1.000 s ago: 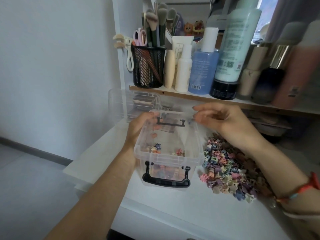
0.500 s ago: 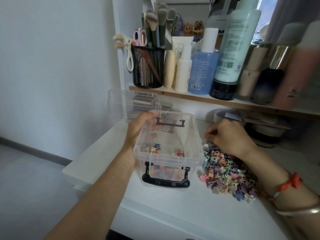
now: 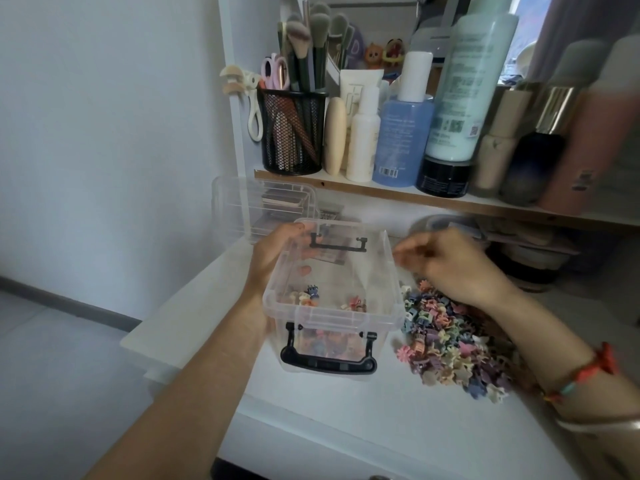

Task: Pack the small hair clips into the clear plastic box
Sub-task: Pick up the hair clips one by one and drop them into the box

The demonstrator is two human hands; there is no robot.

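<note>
The clear plastic box (image 3: pixel 333 319) with black handles stands open on the white desk. A few small hair clips (image 3: pixel 311 296) lie on its bottom. My left hand (image 3: pixel 275 252) grips the box's far left wall, thumb inside. A heap of pastel hair clips (image 3: pixel 450 344) lies on the desk right of the box. My right hand (image 3: pixel 450 265) hovers above the heap's far end. Its bunched fingertips point at the box's right rim. They are blurred by motion, so I cannot tell whether they pinch a clip.
Behind the box stands another clear plastic container (image 3: pixel 242 202). A low shelf (image 3: pixel 381 192) overhead carries a black mesh cup (image 3: pixel 294 129) of brushes and several bottles. A round jar (image 3: pixel 533 268) sits behind my right hand. The desk's front edge (image 3: pixel 311 431) is near.
My right hand left the box's rim, dropped onto the heap of clips, and has now lifted back toward the box's right rim. My left hand and the box stayed put.
</note>
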